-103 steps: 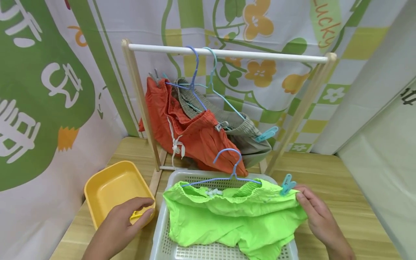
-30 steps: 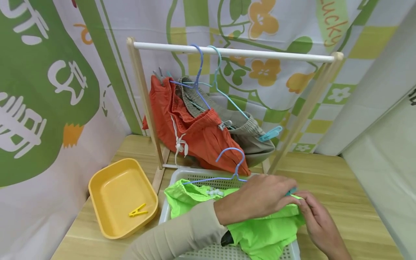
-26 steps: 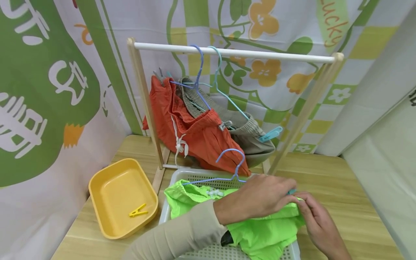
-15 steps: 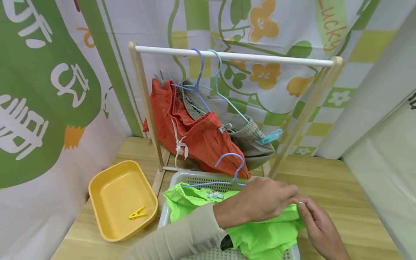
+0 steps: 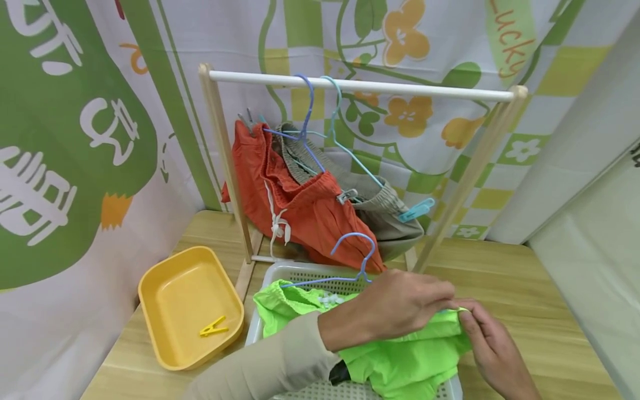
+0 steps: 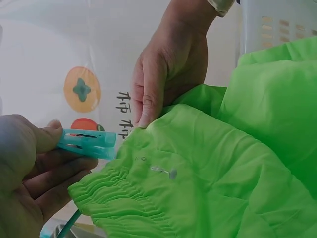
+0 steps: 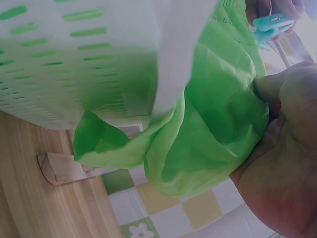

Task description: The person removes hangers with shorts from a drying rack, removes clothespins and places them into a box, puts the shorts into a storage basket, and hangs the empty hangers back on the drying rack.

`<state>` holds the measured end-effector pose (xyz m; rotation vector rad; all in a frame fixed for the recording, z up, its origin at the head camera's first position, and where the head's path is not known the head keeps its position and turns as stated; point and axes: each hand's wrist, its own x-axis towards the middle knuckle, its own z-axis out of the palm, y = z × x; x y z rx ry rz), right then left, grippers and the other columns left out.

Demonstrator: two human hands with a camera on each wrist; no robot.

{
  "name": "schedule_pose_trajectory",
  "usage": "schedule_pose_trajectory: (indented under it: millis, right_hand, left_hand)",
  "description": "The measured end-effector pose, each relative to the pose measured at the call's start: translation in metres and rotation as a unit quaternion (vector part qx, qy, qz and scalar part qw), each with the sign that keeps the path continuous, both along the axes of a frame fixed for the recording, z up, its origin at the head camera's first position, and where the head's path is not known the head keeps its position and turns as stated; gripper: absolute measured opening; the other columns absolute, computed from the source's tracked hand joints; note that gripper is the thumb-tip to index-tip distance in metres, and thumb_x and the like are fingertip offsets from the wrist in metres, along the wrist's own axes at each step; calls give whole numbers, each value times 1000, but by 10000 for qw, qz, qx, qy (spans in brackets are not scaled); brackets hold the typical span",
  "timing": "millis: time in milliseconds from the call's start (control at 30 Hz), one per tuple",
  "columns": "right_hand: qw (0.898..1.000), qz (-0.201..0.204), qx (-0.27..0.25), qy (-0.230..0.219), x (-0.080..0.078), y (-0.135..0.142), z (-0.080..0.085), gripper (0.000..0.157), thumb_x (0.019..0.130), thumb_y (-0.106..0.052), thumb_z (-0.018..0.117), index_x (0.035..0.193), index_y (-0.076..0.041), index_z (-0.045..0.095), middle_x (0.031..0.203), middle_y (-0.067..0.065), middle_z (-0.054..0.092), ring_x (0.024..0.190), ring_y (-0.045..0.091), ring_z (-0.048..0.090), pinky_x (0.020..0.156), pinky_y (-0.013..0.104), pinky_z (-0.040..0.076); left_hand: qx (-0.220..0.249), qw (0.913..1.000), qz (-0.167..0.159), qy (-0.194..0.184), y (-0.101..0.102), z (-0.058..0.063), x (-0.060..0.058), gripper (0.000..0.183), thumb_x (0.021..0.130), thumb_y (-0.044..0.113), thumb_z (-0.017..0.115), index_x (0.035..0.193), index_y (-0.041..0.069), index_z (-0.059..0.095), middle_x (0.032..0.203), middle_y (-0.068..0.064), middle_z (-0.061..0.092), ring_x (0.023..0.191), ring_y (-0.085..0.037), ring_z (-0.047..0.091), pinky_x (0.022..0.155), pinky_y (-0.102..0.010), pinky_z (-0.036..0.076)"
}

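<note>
Bright green shorts [image 5: 400, 355] lie over a white perforated basket [image 5: 253, 328], with a blue hanger [image 5: 361, 266] at their waistband. My left hand [image 5: 400, 304] reaches across them and pinches a teal clothespin [image 6: 88, 142] between thumb and fingers. The clothespin's tip meets the waistband edge in the left wrist view; whether it bites the cloth I cannot tell. With thumb and fingers, my right hand [image 5: 492, 347] pinches the shorts' right-hand side, close by the clothespin. In the head view the left hand mostly hides the clothespin.
Behind the basket stands a wooden rack [image 5: 360, 83] bearing red shorts [image 5: 300, 205] and grey-green shorts [image 5: 390, 228] on hangers with clips. A yellow tub [image 5: 172, 311] at the left holds a yellow clothespin [image 5: 214, 326]. Printed curtains surround the wooden table [image 5: 530, 311].
From above the yellow tub, my left hand has crossed right to the teal clothespin on the green shorts; the yellow clothespin lies in the tub. The right hand keeps its hold, and recent frames barely differ.
</note>
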<state>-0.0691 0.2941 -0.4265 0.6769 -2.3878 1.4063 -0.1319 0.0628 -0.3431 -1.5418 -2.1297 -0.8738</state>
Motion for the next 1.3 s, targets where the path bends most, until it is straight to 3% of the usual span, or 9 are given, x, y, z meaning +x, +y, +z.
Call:
schedule_pose_trajectory:
  millis: [167, 300, 433, 633, 867, 1000, 1133, 1200, 1300]
  right_hand:
    - [9999, -70, 99, -66, 0, 1, 2, 33, 104, 16, 38, 120, 0, 61, 115, 5, 66, 105, 10, 61, 91, 17, 46]
    - [9998, -127, 163, -58, 0, 0, 3, 32, 104, 15, 39, 119, -1, 61, 111, 5, 66, 97, 11, 62, 83, 18, 49]
    - [9995, -168, 153, -218, 1, -1, 4, 30, 105, 13, 38, 118, -2, 61, 108, 3, 65, 88, 12, 62, 74, 22, 51]
    - [9993, -145, 179, -285, 1, 0, 5, 30, 106, 11, 37, 118, -2, 60, 109, 5, 65, 91, 13, 64, 77, 21, 53]
    - [9990, -131, 160, -386, 2, 0, 4, 30, 107, 10, 36, 118, -4, 60, 108, 5, 66, 92, 14, 64, 78, 22, 52]
    - [9990, -123, 115, -416, 2, 0, 3, 30, 107, 10, 36, 118, -4, 60, 108, 5, 65, 91, 15, 64, 77, 22, 52]
    - [9992, -66, 58, -396, 1, 1, 1, 30, 107, 11, 37, 118, -2, 61, 106, 6, 65, 89, 15, 63, 76, 23, 52]
    - [9993, -24, 47, -383, 1, 1, 1, 29, 106, 12, 36, 117, 0, 61, 105, 6, 65, 88, 15, 63, 76, 23, 53]
    - [9990, -25, 61, -449, 0, 2, 1, 29, 107, 11, 36, 118, 0, 61, 106, 6, 66, 89, 15, 63, 77, 24, 53]
  left_hand:
    - [-8, 10000, -9, 27, -11, 0, 7, 10, 99, 23, 73, 99, 14, 67, 84, 10, 64, 71, -1, 52, 67, -12, 42]
    - [42, 9997, -33, -251, -23, 3, 14, 23, 96, 23, 77, 113, 10, 69, 101, 5, 71, 89, -5, 64, 83, -12, 46]
    - [172, 9990, -109, -408, -39, 2, 20, 34, 93, 26, 80, 119, 8, 70, 111, 2, 72, 103, -3, 65, 94, -10, 44]
    - [391, 9988, -74, -281, -69, -5, 27, 36, 91, 26, 82, 120, 8, 71, 113, 3, 72, 110, 2, 63, 97, -11, 43]
    - [1147, 9932, -14, -175, -114, -11, 35, 38, 89, 17, 84, 121, 4, 69, 113, -3, 73, 109, -8, 68, 95, -21, 51]
    - [1483, 9870, 316, -538, -144, -18, 39, 32, 96, 19, 77, 124, 5, 68, 116, -6, 73, 109, -16, 69, 95, -28, 54]
    - [1756, 9737, 980, -1075, -175, -32, 45, 31, 98, 22, 74, 125, 9, 69, 116, -4, 73, 104, -19, 72, 92, -28, 55]
    - [1939, 9645, 1232, -1305, -189, -38, 48, 32, 95, 17, 78, 124, 8, 70, 114, -5, 74, 101, -20, 73, 90, -27, 56]
    - [2292, 9524, 1481, -1357, -209, -43, 51, 40, 85, 1, 83, 123, 5, 70, 111, -8, 74, 96, -21, 74, 86, -27, 58]
